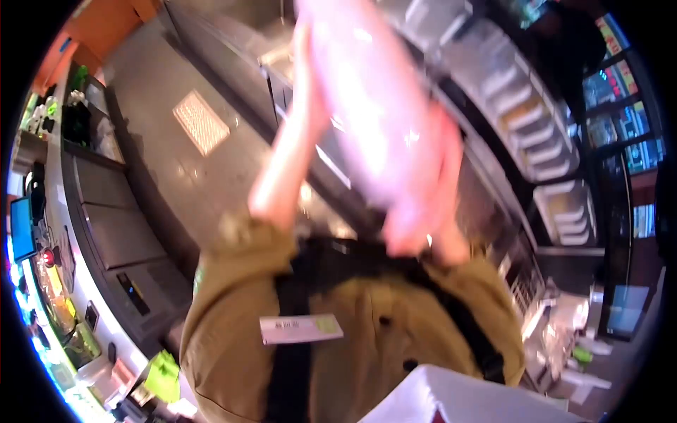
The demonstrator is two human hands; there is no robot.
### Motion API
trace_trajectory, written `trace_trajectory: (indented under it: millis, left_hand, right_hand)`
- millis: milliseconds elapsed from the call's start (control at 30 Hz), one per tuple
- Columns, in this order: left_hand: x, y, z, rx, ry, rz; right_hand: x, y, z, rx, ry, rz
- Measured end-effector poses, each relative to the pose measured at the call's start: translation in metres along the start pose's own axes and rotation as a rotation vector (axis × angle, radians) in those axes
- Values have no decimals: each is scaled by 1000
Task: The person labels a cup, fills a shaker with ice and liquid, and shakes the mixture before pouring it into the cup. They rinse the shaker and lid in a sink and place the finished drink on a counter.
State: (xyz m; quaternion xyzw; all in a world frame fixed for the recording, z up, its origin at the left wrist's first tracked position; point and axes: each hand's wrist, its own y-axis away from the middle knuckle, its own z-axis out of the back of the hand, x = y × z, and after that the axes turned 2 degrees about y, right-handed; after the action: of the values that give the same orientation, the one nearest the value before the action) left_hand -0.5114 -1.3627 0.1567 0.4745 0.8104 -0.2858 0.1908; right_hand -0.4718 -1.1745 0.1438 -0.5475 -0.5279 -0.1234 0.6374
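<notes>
Pink bag (374, 106), shiny and motion-blurred, held up in front of chest, upper end cut by frame edge. Grip: left hand (305, 88) and right hand (444, 151) wrapped wide round opposite sides, both holding it; exact finger spread too blurred to tell. Bare floor (151, 92) leaves open room on left, beige perforated panel (201, 121) on it. White desk (92, 296) well apart, far left. Clear containers (522, 106) line the right; gap to right hand can't be judged.

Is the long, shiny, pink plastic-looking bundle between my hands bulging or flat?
Bulging: the pink bundle looks thick and rounded between the left hand and right hand. Blur hides whether its end is closed.
</notes>
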Motion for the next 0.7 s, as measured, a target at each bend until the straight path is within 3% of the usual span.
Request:
trace_trajectory:
  millis: [33,100,167,233,300,367,400,433,467,533,600,667,700]
  left_hand:
    - [-9,22,-5,55,213,-84]
    - [-9,2,13,-42,53,-134]
    - [5,-27,36,-131,-153,42]
    - [-22,18,-14,-219,-17,211]
    - [-16,-31,15,-232,-180,37]
    - [9,-37,60,-346,-341,-24]
    - [-22,-15,-8,-200,-222,222]
    - [-30,13,-11,-227,-128,423]
    - [-39,0,-15,-230,-26,529]
    - [-31,-11,-18,-265,-212,61]
    - [-32,-27,-14,-224,-143,201]
    - [-22,17,-8,-289,-88,379]
    - [-27,25,-18,-343,-62,384]
  right_hand:
    - [-44,29,14,-46,-261,-117]
    - [-66,18,12,-37,-332,-33]
    - [-24,-26,-11,17,99,297]
    - [-8,-20,-18,-13,319,217]
    - [-20,13,-25,-120,267,-120]
    - [-30,9,-22,-86,216,6]
    - [-27,9,-23,-85,253,65]
    - [-24,15,-29,-89,307,106]
    - [-30,13,-22,2,235,161]
    - [-55,19,-2,185,42,225]
    - [-94,37,24,367,-193,228]
    - [-70,31,24,585,-666,-98]
    - [-65,23,22,549,-696,-181]
